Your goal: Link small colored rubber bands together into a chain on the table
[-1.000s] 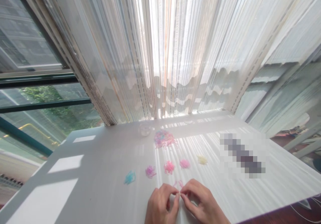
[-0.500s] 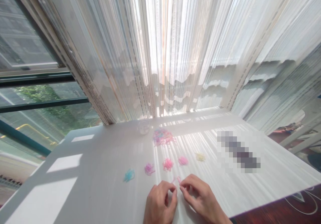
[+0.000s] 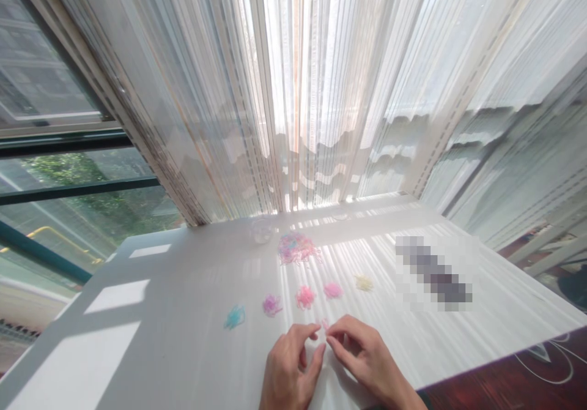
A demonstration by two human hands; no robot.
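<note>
In the head view, my two hands are at the bottom of the frame, right of centre, facing each other and slightly apart. My left hand point(image 3: 290, 364) has its thumb and forefinger parted, with a gap between the tips. On my right hand point(image 3: 362, 352) the thumb and forefinger tips are drawn close together; I cannot tell whether anything thin is pinched between them. Just above my fingertips, a few small pink bands point(image 3: 324, 323) lie on the white bench point(image 3: 183, 349), partly hidden by my right hand.

Beyond them, a slanting row of small heaps crosses the lower middle of the frame, rising to the right: a teal heap point(image 3: 235, 317), a purple heap point(image 3: 272, 305), a coral-pink heap point(image 3: 304, 297), a lighter pink heap point(image 3: 333, 290) and a pale yellow heap point(image 3: 364, 282). Higher up, near the centre, sits a larger mixed pile point(image 3: 298, 248) in pink, purple and blue. A clear container point(image 3: 262, 231) stands just to its upper left.

Right of centre, a pixelated patch point(image 3: 434, 273) covers something dark. Striped sheer curtains point(image 3: 312, 92) fill the top, and sunlight falls in bright patches at lower left.
</note>
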